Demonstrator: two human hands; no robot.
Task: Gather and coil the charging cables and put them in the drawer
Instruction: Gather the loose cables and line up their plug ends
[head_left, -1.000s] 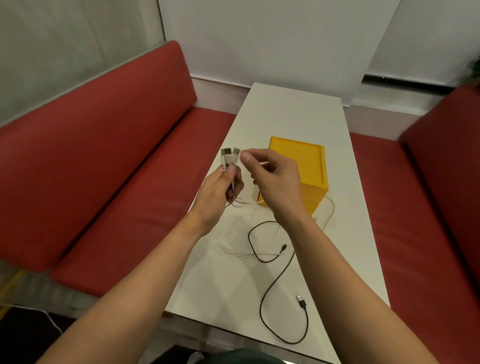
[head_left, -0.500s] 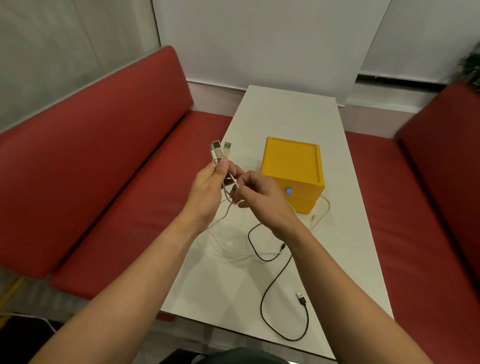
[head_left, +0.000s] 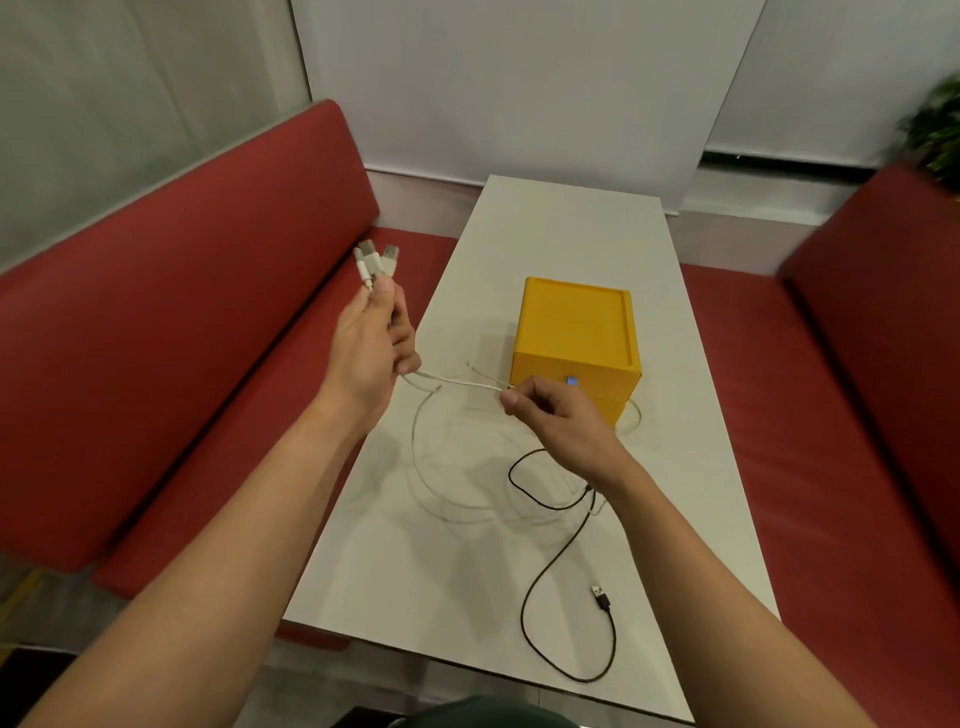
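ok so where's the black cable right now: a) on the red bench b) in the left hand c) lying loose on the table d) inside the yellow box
c: the black cable lies loose on the table, while the left hand and the right hand hold only the white cables.

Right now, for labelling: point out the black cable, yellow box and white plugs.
black cable (head_left: 602, 599): head view, plug end.
yellow box (head_left: 576, 322): head view, top face.
white plugs (head_left: 375, 266): head view, connector housing.
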